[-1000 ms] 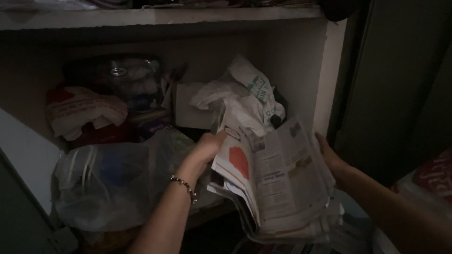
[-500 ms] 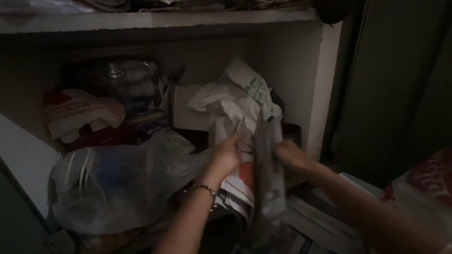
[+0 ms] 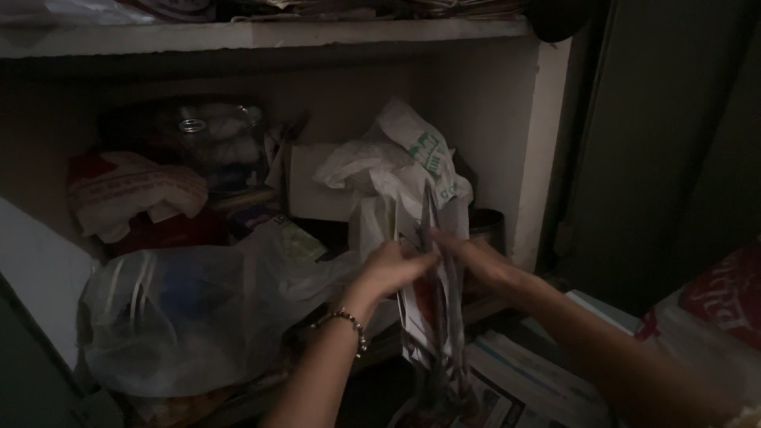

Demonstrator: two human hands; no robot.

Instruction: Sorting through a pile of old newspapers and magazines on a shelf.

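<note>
The newspaper bundle (image 3: 432, 317), flat a second ago, now stands on edge, left hand (image 3: 392, 268) and right hand (image 3: 479, 261) fingers pinching it.

A clear bag (image 3: 190, 317) is sitting left of the grip, a white-green bag (image 3: 412, 158) above, a red-white bag (image 3: 725, 305) far right.

The folded newspapers (image 3: 432, 317) hid the right hand's (image 3: 476, 261) fingers and ran past the bottom edge; gloom blurred the clear jar (image 3: 210, 131) on the shelf (image 3: 261, 36).
</note>
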